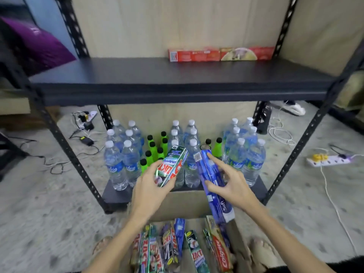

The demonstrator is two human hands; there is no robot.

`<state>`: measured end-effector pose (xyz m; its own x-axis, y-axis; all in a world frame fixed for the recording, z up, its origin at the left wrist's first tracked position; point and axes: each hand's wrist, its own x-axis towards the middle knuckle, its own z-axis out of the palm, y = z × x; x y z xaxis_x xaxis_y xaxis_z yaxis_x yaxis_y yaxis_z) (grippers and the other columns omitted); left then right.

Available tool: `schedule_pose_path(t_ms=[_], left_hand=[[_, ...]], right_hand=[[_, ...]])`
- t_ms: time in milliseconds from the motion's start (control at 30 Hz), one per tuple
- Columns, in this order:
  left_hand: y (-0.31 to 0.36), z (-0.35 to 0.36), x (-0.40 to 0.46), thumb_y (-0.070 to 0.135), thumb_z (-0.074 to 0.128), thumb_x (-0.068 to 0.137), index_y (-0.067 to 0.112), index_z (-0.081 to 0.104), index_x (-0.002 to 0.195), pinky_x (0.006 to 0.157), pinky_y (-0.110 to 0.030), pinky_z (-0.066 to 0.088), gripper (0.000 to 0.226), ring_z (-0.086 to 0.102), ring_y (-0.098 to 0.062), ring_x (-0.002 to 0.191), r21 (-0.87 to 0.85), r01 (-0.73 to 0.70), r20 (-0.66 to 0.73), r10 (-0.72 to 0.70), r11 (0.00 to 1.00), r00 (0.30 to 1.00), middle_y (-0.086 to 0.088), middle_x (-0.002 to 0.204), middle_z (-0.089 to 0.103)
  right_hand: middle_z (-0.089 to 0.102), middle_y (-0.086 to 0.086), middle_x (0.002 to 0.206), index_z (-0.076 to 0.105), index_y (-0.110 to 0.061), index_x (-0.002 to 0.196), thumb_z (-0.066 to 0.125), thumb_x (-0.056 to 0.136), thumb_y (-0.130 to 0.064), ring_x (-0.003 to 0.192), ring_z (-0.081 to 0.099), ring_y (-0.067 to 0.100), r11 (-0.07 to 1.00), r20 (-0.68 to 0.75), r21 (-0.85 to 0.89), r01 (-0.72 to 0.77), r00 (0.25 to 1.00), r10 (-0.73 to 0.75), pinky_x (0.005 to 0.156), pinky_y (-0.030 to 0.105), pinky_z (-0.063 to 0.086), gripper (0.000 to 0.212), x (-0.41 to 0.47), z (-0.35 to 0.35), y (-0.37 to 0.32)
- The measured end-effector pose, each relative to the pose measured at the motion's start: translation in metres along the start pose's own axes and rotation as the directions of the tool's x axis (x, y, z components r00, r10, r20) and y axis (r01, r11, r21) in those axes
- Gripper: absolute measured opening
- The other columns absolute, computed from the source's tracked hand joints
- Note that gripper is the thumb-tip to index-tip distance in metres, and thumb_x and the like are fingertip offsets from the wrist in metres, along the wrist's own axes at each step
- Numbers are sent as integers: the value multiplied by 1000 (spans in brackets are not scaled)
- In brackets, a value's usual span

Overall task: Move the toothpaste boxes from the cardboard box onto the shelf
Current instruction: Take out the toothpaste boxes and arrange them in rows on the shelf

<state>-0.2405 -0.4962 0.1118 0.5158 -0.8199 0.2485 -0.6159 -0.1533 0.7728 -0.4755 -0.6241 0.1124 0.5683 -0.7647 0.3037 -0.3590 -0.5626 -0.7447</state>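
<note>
Green toothpaste box (171,168) is gripped in the left hand (149,191), a blue toothpaste box (213,185) in the right hand (232,184), both raised over the cardboard box (239,251) of more boxes. Ahead, water bottles (118,162) and green bottles (152,152) crowd the low shelf; the dark upper shelf (137,75) carries two red boxes (220,54) at its back
</note>
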Motion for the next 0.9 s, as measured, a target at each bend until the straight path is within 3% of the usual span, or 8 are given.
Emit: schedule_pose_path(t_ms=[67, 133, 300, 500, 567, 667, 767, 900], left_hand=[[30, -21, 19, 44, 80, 80, 35, 58, 130, 77, -17, 55, 56, 63, 7, 93, -14, -88, -6, 88, 996, 996, 17, 115, 59], [61, -41, 34, 39, 83, 78, 36, 61, 128, 72, -10, 49, 55, 60, 10, 92, -16, -145, -27, 144, 989, 989, 18, 112, 56], [123, -79, 70, 35, 85, 76, 51, 57, 118, 81, -15, 51, 53, 60, 11, 98, -103, -267, -71, 261, 958, 963, 24, 112, 60], [171, -109, 129, 40, 88, 72, 39, 64, 115, 83, -26, 55, 49, 65, 4, 95, -68, -363, -103, 355, 929, 929, 25, 109, 68], [182, -114, 154, 45, 86, 72, 40, 65, 114, 83, -27, 56, 47, 66, 5, 93, -45, -378, -84, 374, 925, 924, 26, 108, 69], [191, -117, 198, 57, 82, 70, 42, 67, 114, 89, -31, 57, 49, 66, 6, 96, 32, -377, -26, 378, 925, 925, 24, 108, 71], [194, -111, 240, 61, 80, 72, 48, 65, 109, 101, -41, 49, 42, 63, -1, 103, 232, -359, 87, 349, 904, 933, 23, 109, 70], [188, -92, 280, 61, 75, 78, 47, 64, 113, 108, -42, 34, 40, 60, -5, 115, 331, -341, 135, 313, 880, 940, 23, 118, 67]], right_hand=[[64, 6, 78, 43, -50, 147, 82, 79, -24, 60, 39, 5, 998, -17, -28, 50, 999, -51, 65, 25, 42, 83, 17, -32, -29], [68, -6, 77, 46, -48, 145, 83, 78, -22, 61, 48, 5, 995, -23, -39, 89, 996, -90, 66, 19, 45, 81, 33, -60, -55], [66, -1, 84, 49, -50, 143, 85, 76, -25, 64, 49, 8, 980, -55, -113, 162, 984, -169, 69, 18, 43, 81, 72, -123, -105], [56, 4, 80, 46, -55, 143, 81, 78, -25, 62, 40, 6, 943, -43, -235, 235, 967, -251, 64, 15, 37, 80, 124, -190, -134], [59, -9, 90, 40, -54, 147, 76, 82, -28, 74, 47, -1, 902, -41, -342, 265, 954, -296, 73, 10, 36, 79, 143, -209, -138], [54, -10, 134, 34, -48, 152, 68, 91, -25, 119, 43, -3, 861, 8, -419, 289, 949, -315, 99, 0, 21, 73, 173, -231, -140], [46, -9, 148, 26, -55, 151, 60, 98, -26, 128, 39, 17, 818, 116, -514, 259, 966, -233, 110, 21, 23, 69, 206, -244, -131], [42, -18, 143, 25, -55, 152, 53, 102, -31, 106, 23, 7, 735, 188, -643, 217, 974, -124, 115, 36, 19, 62, 243, -243, -105]])
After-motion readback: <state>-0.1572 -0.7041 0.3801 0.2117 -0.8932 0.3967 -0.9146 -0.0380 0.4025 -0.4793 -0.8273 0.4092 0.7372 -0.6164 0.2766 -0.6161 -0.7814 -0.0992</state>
